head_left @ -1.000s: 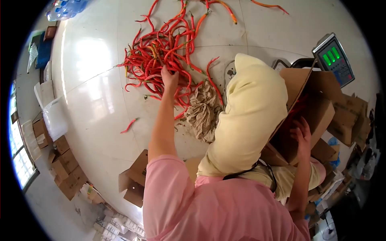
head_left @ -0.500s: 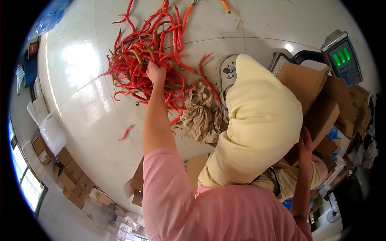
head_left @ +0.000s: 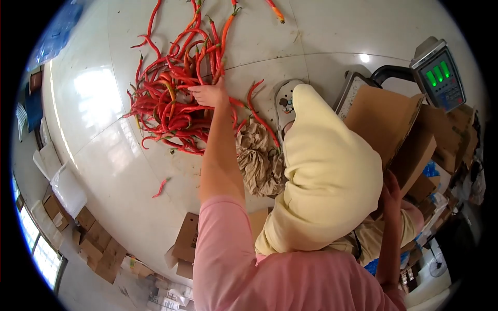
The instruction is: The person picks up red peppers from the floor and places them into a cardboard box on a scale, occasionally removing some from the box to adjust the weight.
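Observation:
Many long red chili peppers (head_left: pixel 176 98) lie in a tangled pile on the tiled floor. At the pile's right side, my left hand (head_left: pixel 210 95) is closed around chili peppers, one of which rises past its fingers; its grip is partly hidden. My right hand (head_left: pixel 391 191) holds the near side of an open cardboard box (head_left: pixel 412 160) beside my knee, its fingers curled against the board. The inside of the box is mostly out of sight. Crumpled brown paper (head_left: pixel 258 160) lies between the peppers and my bent leg.
A scale with a lit green display (head_left: pixel 441 75) stands behind the box at right. My shoe (head_left: pixel 286 101) is on the floor near the peppers. One small pepper (head_left: pixel 161 187) lies apart. More cardboard boxes (head_left: pixel 98 243) line the left wall.
My left hand has moved right across the pile, from its middle to its right side, and now grips peppers there. The view has shifted slightly. My right hand stays at the box.

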The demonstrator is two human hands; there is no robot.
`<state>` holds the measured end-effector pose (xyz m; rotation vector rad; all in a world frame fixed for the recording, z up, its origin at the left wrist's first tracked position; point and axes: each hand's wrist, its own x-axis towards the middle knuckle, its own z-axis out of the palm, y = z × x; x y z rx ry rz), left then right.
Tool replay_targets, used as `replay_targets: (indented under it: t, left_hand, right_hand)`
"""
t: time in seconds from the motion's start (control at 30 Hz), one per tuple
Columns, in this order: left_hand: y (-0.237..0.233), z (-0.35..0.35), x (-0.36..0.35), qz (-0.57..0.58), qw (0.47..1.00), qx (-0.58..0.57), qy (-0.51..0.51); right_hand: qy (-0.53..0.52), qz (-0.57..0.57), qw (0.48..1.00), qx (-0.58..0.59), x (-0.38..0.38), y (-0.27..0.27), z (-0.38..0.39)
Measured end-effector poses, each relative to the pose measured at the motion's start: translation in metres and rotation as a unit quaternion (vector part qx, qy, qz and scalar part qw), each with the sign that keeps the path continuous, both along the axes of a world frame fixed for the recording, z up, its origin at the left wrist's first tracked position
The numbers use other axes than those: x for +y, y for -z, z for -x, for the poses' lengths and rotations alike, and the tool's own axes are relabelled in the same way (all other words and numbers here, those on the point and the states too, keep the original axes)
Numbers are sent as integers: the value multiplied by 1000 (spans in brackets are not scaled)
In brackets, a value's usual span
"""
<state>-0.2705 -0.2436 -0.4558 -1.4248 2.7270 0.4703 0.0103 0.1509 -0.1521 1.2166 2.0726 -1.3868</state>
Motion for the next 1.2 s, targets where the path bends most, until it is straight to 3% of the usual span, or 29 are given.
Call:
replay_targets:
  t: [0.13,0.2,0.27,0.3,0.4,0.43,0.53,0.6,0.67,0.73,0.8,0.87,0.93,1.07,1.13,1.2]
  left_hand:
    - [15,-12,3,109,990,22,88]
    - [8,-11,-6,41,998,-49,-3]
    - [8,-8,-19,27,995,-92,-19]
    - [9,-8,-33,-33,993,-108,-19]
    - [9,-22,-67,-235,971,34,15]
    - [-16,-25,-63,-306,945,113,4]
    - [-70,-30,-78,-488,860,132,-71]
    - [-124,-42,-77,-598,777,184,-65]
    - [-172,-57,-82,-649,731,194,-79]
    - [-210,-74,-92,-671,703,235,-15]
    - [-274,-91,-87,-702,670,242,-15]
    - [-329,-109,-75,-742,602,289,62]
    - [-384,-131,-57,-720,600,334,99]
    - [-457,-165,-16,-745,509,362,235]
    - [-489,-182,18,-714,543,368,245]
    - [-499,-191,46,-665,576,355,317]
  right_hand:
    - [-4,-9,1000,-3,0,0,1]
    - [-4,4,1000,7,5,0,-2]
    - [17,32,999,22,11,-1,-7]
    - [16,34,999,23,11,-3,-6]
    - [14,39,999,24,6,-15,-3]
    - [12,39,999,28,4,-17,-2]
    - [2,38,998,53,-1,-27,0]
    - [-3,43,996,84,-3,-34,-3]
    - [-3,53,990,129,-4,-41,-7]
    - [6,59,984,169,-3,-49,-13]
    - [8,64,975,214,-6,-63,-12]
    - [3,68,963,261,-21,-93,-2]
    - [-10,123,935,333,-37,-119,5]
    - [-66,278,861,420,-79,-158,10]
    - [-133,290,847,424,-99,-179,9]
    - [-200,289,815,461,-110,-206,9]
